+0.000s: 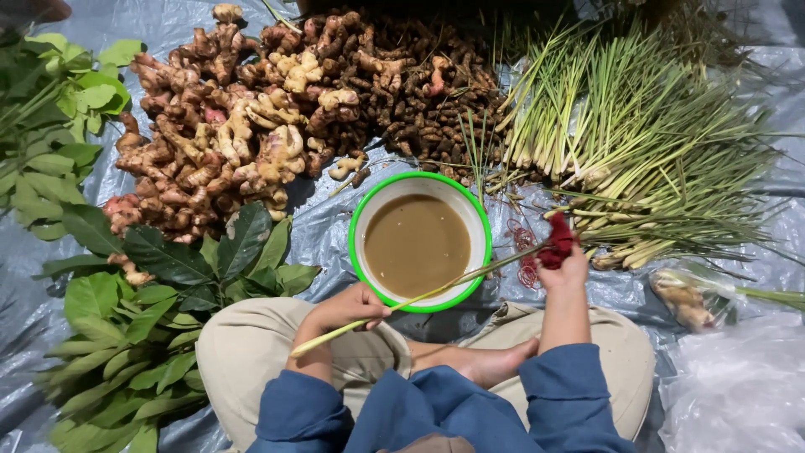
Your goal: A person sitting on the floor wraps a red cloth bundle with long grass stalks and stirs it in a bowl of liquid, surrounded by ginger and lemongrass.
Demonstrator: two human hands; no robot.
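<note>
Head view: a lemongrass stalk is held across the lap, long axis running low-left to upper-right over the near rim of the green-rimmed bowl of brown liquid. Left hand is closed on its thick end; right hand is closed on a red cloth at the thin end (lemongrass pile lies nearer this hand). Open tarp is seen beside the bowl

A ginger pile, turmeric roots, leafy branches and a lemongrass heap lie on grey plastic sheeting.

Even, soft overhead light — sharp centre, dim upper edge, mild glare on the tarp.
</note>
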